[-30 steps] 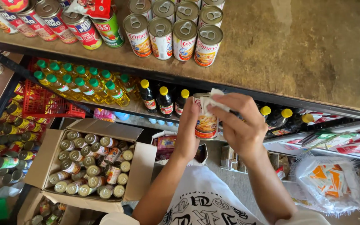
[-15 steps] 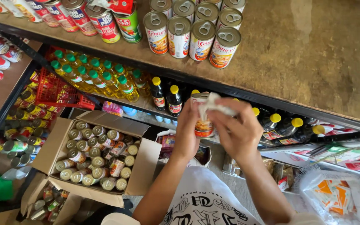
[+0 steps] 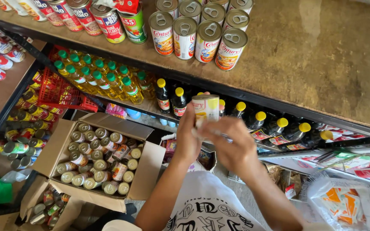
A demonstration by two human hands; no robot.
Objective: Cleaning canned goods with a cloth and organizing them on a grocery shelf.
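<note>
I hold a small tin can [image 3: 206,108] with a pale label upright in front of the shelves. My left hand [image 3: 187,139] grips its left side. At the can's base, my right hand [image 3: 233,149] has its fingers closed over a scrap of white cloth [image 3: 214,135], most of which is hidden. Right behind the can stands a row of dark bottles with yellow caps [image 3: 275,126]. On the brown shelf top [image 3: 305,55] above, several matching cans [image 3: 198,36] stand in a group.
An open cardboard box [image 3: 144,171] full of cans sits on the floor at lower left, with a second box [image 3: 26,201] below it. Yellow bottles with green caps [image 3: 97,77] and a red basket [image 3: 58,92] fill the left shelf. A plastic bag [image 3: 343,203] lies at right.
The view has shifted, so the shelves sit lower in the frame. My right hand has slid with the cloth from the can's top down to its base, which leaves the lid bare.
</note>
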